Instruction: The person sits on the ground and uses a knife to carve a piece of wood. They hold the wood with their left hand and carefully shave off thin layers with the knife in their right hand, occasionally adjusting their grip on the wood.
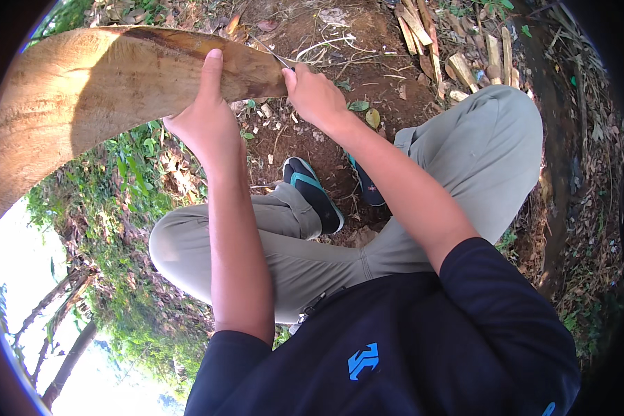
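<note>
A long wooden plank (pixel 48 90) with a pale, rough face reaches from the left rim to a narrower, browner end in front of me. My left hand (pixel 211 128) grips its near edge, thumb stretched flat over the face and fingers hidden beneath. At the narrow end, my right hand (pixel 315 100) is closed around a knife, its handle mostly covered by the fingers. The thin blade (pixel 276 55) points away to the upper left, close along the plank's far edge. Whether it touches the wood I cannot tell.
Split wood pieces (pixel 464 73) lie on the ground at the upper right. Small pale chips (pixel 270 126) dot the brown soil below the plank. My bent knees and dark shoes (pixel 312 194) are beneath my arms. Green plants (pixel 125 180) grow on the left; dry leaves cover the right side.
</note>
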Demonstrator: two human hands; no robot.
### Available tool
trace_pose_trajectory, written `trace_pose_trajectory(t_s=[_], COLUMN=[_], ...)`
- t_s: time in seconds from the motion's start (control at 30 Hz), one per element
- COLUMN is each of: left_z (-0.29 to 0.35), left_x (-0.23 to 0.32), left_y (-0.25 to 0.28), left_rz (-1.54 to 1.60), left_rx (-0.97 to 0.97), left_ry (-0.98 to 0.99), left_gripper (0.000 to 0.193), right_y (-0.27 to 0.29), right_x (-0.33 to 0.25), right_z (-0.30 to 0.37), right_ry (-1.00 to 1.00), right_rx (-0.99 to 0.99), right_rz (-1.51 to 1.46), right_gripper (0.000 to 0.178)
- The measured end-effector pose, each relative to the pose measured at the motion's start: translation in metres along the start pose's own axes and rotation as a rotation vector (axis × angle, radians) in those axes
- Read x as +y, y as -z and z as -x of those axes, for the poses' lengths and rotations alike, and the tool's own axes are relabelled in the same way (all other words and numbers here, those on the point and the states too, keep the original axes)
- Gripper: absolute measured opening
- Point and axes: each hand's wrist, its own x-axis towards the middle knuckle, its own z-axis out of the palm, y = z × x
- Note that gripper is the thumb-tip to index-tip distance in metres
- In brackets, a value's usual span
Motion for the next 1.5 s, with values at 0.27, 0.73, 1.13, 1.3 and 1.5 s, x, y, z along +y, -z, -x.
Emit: trace_pose_trajectory(t_s=[0.27, 0.73, 1.13, 1.3, 1.5], left_z=[0.002, 0.003, -0.002, -0.004, -0.002], left_x=[-0.005, 0.0, 0.005, 0.001, 0.0], left_y=[-0.004, -0.005, -0.001, 0.0, 0.001], left_rz=[-0.05, -0.001, 0.02, 0.022, 0.022], left_rx=[0.019, -0.035, -0.028, -0.044, -0.056], left_ry=[-0.034, -0.051, 0.044, 0.017, 0.013], left_gripper=[0.05, 0.047, 0.055, 0.055, 0.055], right_y=[-0.026, -0.001, -0.005, -0.029, 0.001], right_x=[0.07, 0.045, 0.072, 0.059, 0.014], right_z=[-0.028, -0.008, -0.046, -0.032, -0.005], right_ry=[-0.374, -0.241, -0.621, -0.297, -0.167], right_rx=[-0.386, -0.149, -0.726, -0.297, -0.135], right_rz=[-0.291, 0.029, -0.993, -0.148, 0.01], right_gripper=[0.046, 0.051, 0.045, 0.052, 0.05])
